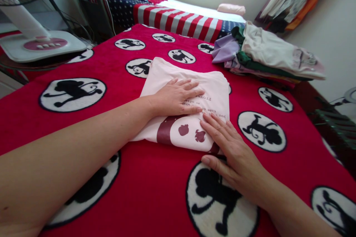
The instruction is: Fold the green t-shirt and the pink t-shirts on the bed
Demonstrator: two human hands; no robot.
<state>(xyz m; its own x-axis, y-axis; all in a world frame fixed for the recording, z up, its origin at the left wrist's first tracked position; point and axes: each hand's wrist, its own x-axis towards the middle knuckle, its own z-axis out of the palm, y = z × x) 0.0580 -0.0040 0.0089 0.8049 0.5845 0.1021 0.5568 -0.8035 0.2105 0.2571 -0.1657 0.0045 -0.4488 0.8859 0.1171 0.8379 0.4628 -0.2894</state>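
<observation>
Touching garment (191, 124) flat-fingered: L grip (179, 98), R grip (233, 150).

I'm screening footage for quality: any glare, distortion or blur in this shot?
Head view: brightness washes out the white bedding at the back; same view, the fan looks tilted and stretched near the left edge; same view, small lettering on the folded garment looks slightly soft.
</observation>
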